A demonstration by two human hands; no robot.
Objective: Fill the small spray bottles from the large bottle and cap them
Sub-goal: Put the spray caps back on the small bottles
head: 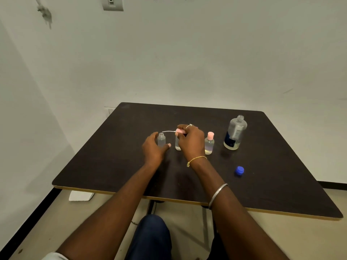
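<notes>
Knee in blue trousers (pixel 150 237) at the lower edge, with two bare forearms reaching over the dark counter (pixel 112 156).

- Right hand (pixel 191 141) — fingers pinching a pink spray cap (pixel 180 131). Its thin dip tube (pixel 169 131) points left toward the open small spray bottle (pixel 161 140).
- Left hand (pixel 154 148) — fingers loosely spread around that bottle; contact not evident.
- Second small bottle (pixel 177 144): half hidden behind the right hand, neck unseen.
- Capped small bottle (pixel 209 144): just right of the right hand.
- Large bottle (pixel 234 133): uncapped, far right.
- Blue cap (pixel 239 170): nearer, apart.

Handling: the small bottles are likely light, smooth and tippy, so steady them by the body. The tube is flexible; guide it by the cap.
</notes>
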